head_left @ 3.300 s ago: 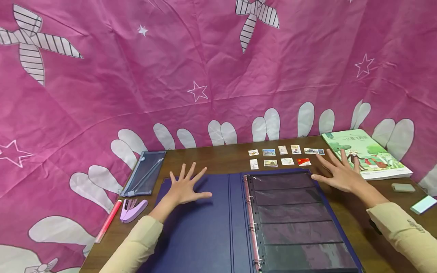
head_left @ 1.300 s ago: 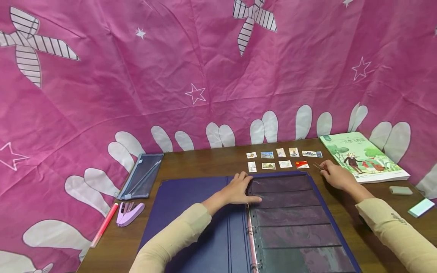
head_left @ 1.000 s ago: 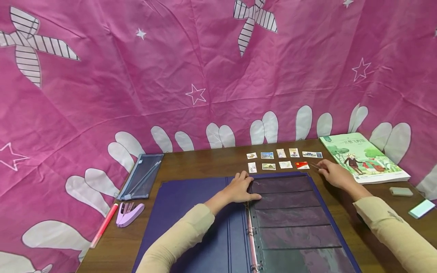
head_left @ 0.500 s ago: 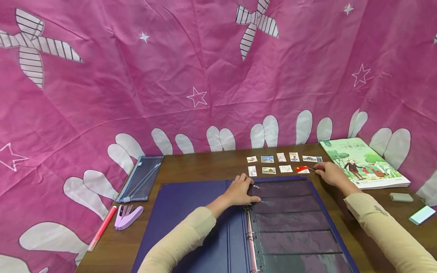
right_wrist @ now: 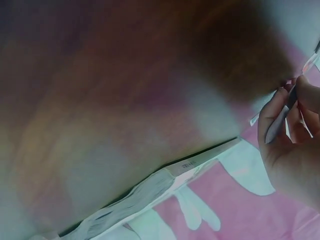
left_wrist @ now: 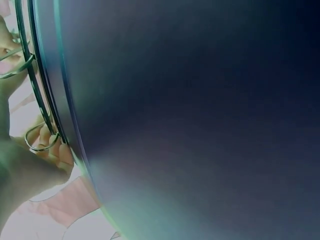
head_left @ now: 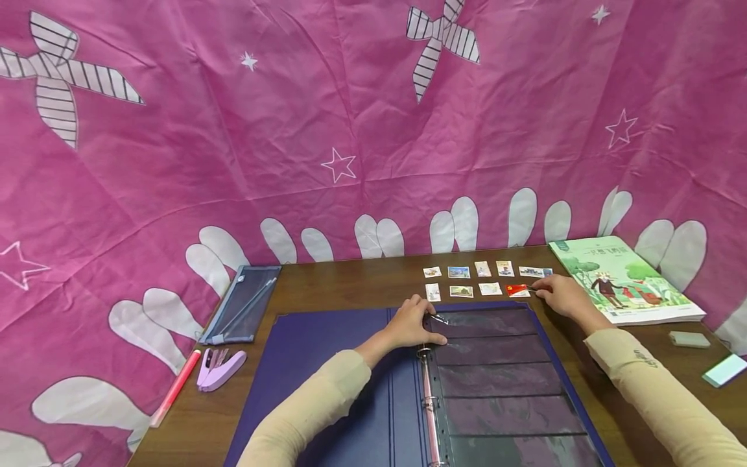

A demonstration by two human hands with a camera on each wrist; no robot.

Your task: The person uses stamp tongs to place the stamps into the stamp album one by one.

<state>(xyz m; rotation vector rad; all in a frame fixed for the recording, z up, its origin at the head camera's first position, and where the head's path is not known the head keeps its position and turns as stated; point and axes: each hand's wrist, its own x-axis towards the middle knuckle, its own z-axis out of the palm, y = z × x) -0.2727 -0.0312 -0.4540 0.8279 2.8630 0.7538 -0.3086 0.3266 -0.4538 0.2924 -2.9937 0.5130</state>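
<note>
My right hand (head_left: 563,298) pinches slim metal tweezers (right_wrist: 281,119) between thumb and fingers. Their tips (head_left: 531,288) reach the right edge of a red stamp (head_left: 516,290); whether they grip it cannot be told. My left hand (head_left: 408,325) rests at the ring spine of an open blue stamp album (head_left: 332,363), fingers at its top edge and thumb stretched over the dark pocket page (head_left: 496,379). In the left wrist view its fingers (left_wrist: 64,159) lie beside a metal ring (left_wrist: 30,142). More stamps, such as a green-and-yellow one (head_left: 461,292), lie in two rows behind the album.
A green picture book (head_left: 624,279) lies behind my right hand, with an eraser-like grey block (head_left: 689,339) and a pale blue-white block (head_left: 725,370) nearby. On the left are a zip pouch (head_left: 242,305), a purple stapler (head_left: 220,370) and a red pen (head_left: 176,388). A pink curtain (head_left: 280,130) hangs behind.
Both hands were spread above the album at first. The left came right onto the page's top edge; the right took tweezers and brought their tips leftward to the red stamp.
</note>
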